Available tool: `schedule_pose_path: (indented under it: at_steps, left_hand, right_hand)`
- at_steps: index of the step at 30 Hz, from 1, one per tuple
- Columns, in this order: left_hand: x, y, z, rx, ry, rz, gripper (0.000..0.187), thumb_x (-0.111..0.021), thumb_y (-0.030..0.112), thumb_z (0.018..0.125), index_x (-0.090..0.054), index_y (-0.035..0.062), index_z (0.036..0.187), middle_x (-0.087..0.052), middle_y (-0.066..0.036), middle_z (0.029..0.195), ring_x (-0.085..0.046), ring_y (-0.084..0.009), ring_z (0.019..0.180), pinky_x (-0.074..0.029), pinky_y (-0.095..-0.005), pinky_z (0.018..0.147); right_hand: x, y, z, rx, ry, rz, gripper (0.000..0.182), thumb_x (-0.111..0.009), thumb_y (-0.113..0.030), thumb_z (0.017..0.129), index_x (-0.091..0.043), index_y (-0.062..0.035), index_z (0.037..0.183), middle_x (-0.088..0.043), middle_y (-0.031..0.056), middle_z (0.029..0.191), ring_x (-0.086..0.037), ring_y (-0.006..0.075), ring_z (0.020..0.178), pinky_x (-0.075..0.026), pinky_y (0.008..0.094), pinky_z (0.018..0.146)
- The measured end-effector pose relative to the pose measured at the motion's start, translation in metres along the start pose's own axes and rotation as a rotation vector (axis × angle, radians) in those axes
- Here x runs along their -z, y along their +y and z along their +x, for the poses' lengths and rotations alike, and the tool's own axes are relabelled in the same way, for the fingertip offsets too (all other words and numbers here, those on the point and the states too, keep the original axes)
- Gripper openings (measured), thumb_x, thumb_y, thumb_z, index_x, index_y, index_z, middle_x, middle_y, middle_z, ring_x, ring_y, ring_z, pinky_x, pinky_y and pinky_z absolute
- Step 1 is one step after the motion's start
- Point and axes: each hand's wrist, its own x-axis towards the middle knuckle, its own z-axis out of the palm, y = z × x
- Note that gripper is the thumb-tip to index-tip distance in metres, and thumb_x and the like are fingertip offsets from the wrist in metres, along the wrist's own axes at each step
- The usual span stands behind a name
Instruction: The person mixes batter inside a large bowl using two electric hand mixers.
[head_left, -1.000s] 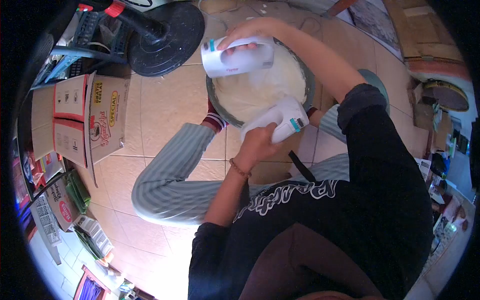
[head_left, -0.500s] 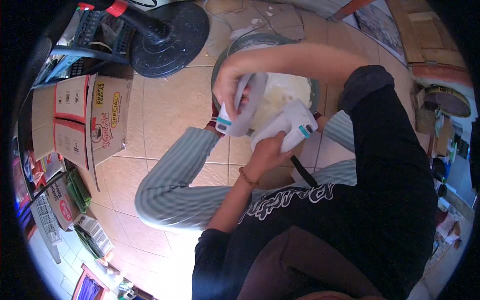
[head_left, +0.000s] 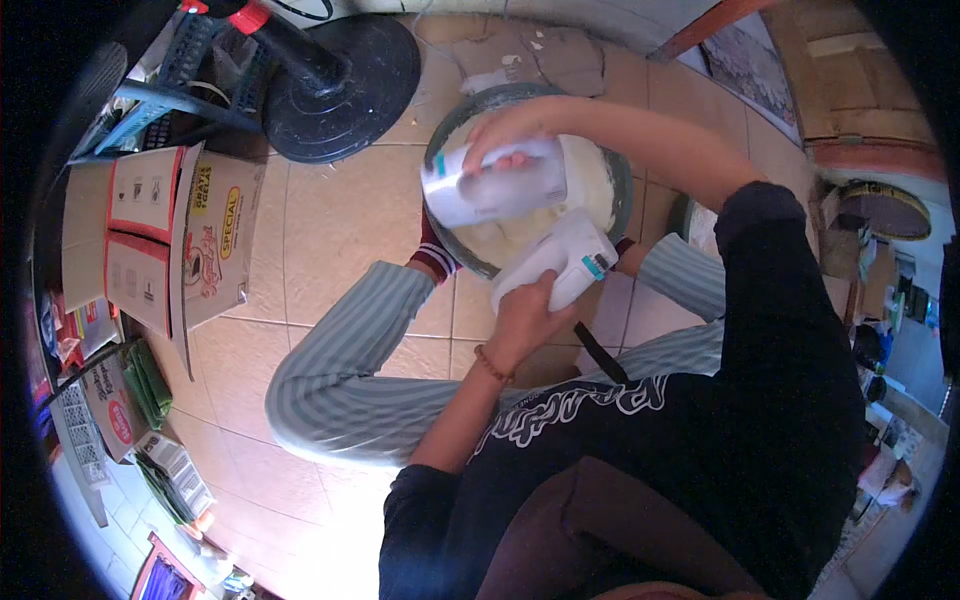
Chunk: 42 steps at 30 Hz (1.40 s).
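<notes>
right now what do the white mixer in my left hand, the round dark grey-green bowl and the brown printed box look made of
The white handheld mixer looks like smooth plastic: even, moulded casing. The round grey-green bowl is probably matte plastic, its rim dull, though coated metal is possible. The brown printed box seems matte cardboard: stiff folded flaps, plain tan side.

From where I operate, I see a beige tiled floor [head_left: 335, 210], glaring white from strong light along its near edge. A pale wall [head_left: 600, 20] bounds its far edge. At the far left corner I make out a blue plastic rack [head_left: 190, 105] beside a round black stand base [head_left: 365, 125]; brown wooden panelling [head_left: 850, 85] fills the far right.
</notes>
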Motion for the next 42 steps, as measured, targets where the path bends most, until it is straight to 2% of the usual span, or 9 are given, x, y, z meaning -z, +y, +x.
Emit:
schedule_pose_path:
  at_steps: [5,9,14,23,29,32,36,39,42]
  left_hand:
    - [0.012,-0.003,-0.005,0.044,0.039,0.066,0.046,-0.068,0.029,0.07,-0.052,0.0014,0.104,-0.062,-0.021,0.075,-0.061,-0.0377,0.071,-0.049,-0.0452,0.064]
    - [0.03,-0.011,0.0,0.163,0.077,0.079,0.05,-0.069,0.032,0.071,-0.052,0.0009,0.107,-0.062,-0.022,0.078,-0.061,-0.0378,0.075,-0.049,-0.0447,0.065]
    - [0.048,-0.035,0.002,0.137,0.283,0.092,0.042,-0.07,0.027,0.069,-0.052,0.0001,0.096,-0.06,-0.024,0.07,-0.061,-0.0389,0.067,-0.049,-0.045,0.057]
    - [0.075,-0.057,0.011,0.103,0.59,0.062,0.036,-0.071,0.025,0.069,-0.055,-0.0007,0.089,-0.06,-0.024,0.069,-0.061,-0.0404,0.066,-0.049,-0.0449,0.055]
    - [0.081,-0.065,0.015,0.126,0.62,0.118,0.033,-0.069,0.026,0.07,-0.056,-0.0007,0.084,-0.059,-0.025,0.067,-0.06,-0.0411,0.064,-0.048,-0.045,0.054]
    - [0.082,-0.065,0.015,0.132,0.624,0.126,0.033,-0.069,0.027,0.071,-0.056,-0.0009,0.083,-0.059,-0.025,0.067,-0.06,-0.041,0.064,-0.048,-0.0451,0.053]
    - [0.082,-0.07,0.016,0.131,0.618,0.126,0.035,-0.069,0.028,0.07,-0.057,-0.0013,0.085,-0.06,-0.026,0.068,-0.061,-0.041,0.064,-0.048,-0.0451,0.054]
    - [0.083,-0.067,0.015,0.135,0.613,0.119,0.037,-0.069,0.029,0.07,-0.057,-0.0018,0.087,-0.06,-0.026,0.068,-0.061,-0.0408,0.065,-0.049,-0.0447,0.054]
    - [0.079,-0.073,0.016,0.12,0.61,0.101,0.039,-0.069,0.029,0.07,-0.058,-0.002,0.09,-0.06,-0.026,0.069,-0.061,-0.0406,0.066,-0.049,-0.0442,0.055]
  right_hand:
    - [0.021,0.037,-0.022,0.05,0.469,0.42,0.03,-0.061,-0.037,0.082,-0.054,-0.0078,0.082,-0.039,-0.0051,0.054,-0.033,0.0034,0.04,-0.026,0.0214,0.035]
    - [0.024,0.068,-0.044,0.18,0.633,0.663,0.03,-0.06,-0.039,0.083,-0.052,-0.0105,0.082,-0.04,-0.007,0.056,-0.033,0.0023,0.042,-0.027,0.0189,0.037]
    - [0.022,0.111,-0.071,0.358,0.8,0.725,0.029,-0.061,-0.041,0.081,-0.051,-0.0132,0.079,-0.042,-0.0075,0.058,-0.035,0.0014,0.041,-0.03,0.0186,0.037]
    - [-0.04,0.138,-0.128,0.143,1.24,0.417,0.03,-0.061,-0.038,0.082,-0.054,-0.0086,0.078,-0.047,-0.0028,0.054,-0.042,0.006,0.039,-0.033,0.0215,0.036]
    - [-0.1,0.168,-0.145,-0.172,1.058,0.062,0.038,-0.06,-0.041,0.082,-0.058,-0.0044,0.074,-0.052,0.0025,0.054,-0.046,0.0079,0.04,-0.034,0.0235,0.037]
    - [-0.15,0.126,-0.155,-0.075,0.948,-0.076,0.046,-0.059,-0.047,0.081,-0.059,-0.001,0.077,-0.055,0.0067,0.058,-0.052,0.0132,0.045,-0.04,0.0275,0.043]
    - [-0.192,0.153,-0.134,-0.043,0.899,-0.465,0.056,-0.054,-0.053,0.082,-0.061,0.0024,0.086,-0.061,0.0176,0.071,-0.061,0.0254,0.067,-0.047,0.0369,0.064]
    - [-0.207,0.134,-0.122,-0.362,0.518,-0.4,0.07,-0.046,-0.06,0.082,-0.05,0.0021,0.115,-0.057,0.0275,0.107,-0.056,0.0378,0.101,-0.044,0.0403,0.085]
    - [-0.224,0.133,-0.097,-0.086,0.614,-0.325,0.071,-0.046,-0.06,0.082,-0.05,0.0032,0.114,-0.057,0.0281,0.105,-0.056,0.038,0.099,-0.044,0.0403,0.085]
